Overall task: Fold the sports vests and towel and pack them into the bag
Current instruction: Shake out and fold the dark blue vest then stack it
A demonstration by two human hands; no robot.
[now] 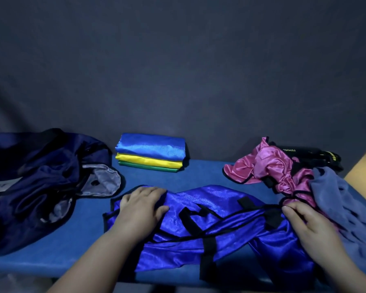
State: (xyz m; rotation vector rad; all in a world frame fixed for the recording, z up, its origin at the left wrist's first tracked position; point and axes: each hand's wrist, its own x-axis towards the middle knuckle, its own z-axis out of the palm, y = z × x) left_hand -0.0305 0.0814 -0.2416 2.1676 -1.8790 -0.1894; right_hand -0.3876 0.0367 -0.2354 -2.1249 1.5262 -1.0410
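Now blue vest [199,231] under L hand [140,210], R hand [313,227] fingers [294,210] gripping it.

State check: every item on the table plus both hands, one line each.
blue vest: unfolded, rumpled, lying at front
folded stack: three vests folded, blue on yellow on green
pink vest: unfolded, crumpled
towel: unfolded, heaped at far right
bag: open, slumped at left
left hand: presses flat on blue vest's left end
right hand: grips blue vest's bunched right end
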